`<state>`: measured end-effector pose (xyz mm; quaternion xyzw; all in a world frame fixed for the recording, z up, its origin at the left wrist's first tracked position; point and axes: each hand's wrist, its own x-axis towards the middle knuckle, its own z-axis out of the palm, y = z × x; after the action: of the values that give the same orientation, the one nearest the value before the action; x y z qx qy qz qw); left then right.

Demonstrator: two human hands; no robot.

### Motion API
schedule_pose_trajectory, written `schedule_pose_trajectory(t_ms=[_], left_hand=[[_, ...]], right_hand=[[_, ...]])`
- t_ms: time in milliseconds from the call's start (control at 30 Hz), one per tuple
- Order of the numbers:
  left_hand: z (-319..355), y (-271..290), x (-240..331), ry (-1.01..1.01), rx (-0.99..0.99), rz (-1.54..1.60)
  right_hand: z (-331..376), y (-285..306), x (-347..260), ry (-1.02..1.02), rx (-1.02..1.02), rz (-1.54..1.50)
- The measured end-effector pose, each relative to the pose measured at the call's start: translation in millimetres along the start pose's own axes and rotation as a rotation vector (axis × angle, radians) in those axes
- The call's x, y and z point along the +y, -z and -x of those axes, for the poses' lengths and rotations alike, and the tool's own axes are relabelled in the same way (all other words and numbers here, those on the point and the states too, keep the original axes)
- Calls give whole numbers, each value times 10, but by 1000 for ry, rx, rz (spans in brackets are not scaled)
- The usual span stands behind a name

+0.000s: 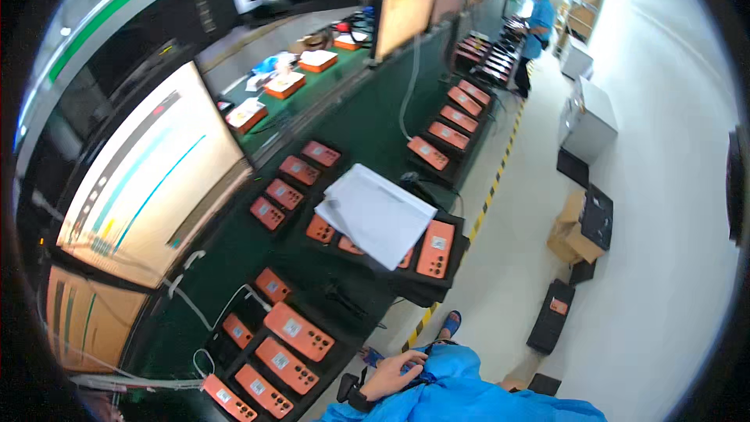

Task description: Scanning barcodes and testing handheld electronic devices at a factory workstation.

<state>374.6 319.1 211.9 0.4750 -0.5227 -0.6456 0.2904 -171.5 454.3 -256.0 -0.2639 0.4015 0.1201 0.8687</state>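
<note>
At the lower middle, close against my blue smock (445,367), is my left hand (397,375), with a black band (358,397) round its wrist. Its fingers are bent together over something dark at the cloth; what they hold, if anything, is hidden. My right hand does not show. Nearest on the bench, a black tray (316,398) bears several coral-coloured phones (298,330), backs up with camera rings and white labels. White cables run to some of them. Farther along, white sheets (377,211) lie across another group of phones, one coral phone (435,248) showing at their right.
Lit monitors (156,180) line the left of the green bench (211,273). More phones (449,134) lie farther along. Right of the yellow-black floor tape (496,187) stand a cardboard box (568,227), a black tray (551,320) and a white cabinet (591,119). A person (537,27) in blue stands far off.
</note>
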Motion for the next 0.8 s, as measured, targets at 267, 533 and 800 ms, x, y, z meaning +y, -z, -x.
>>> schedule_pose_trajectory(t_ms=[267, 533, 800], left_hand=[[-1528, -761, 129, 106, 36, -174], [-2997, -1642, 563, -57, -216, -191], [-4631, -1659, 652, -101, -235, -177]], right_hand=[[440, -188, -1199, 83, 1002, -16], [1884, 668, -2932, 332, 1169, -427], [1877, 1549, -3681, 417, 1028, -546]])
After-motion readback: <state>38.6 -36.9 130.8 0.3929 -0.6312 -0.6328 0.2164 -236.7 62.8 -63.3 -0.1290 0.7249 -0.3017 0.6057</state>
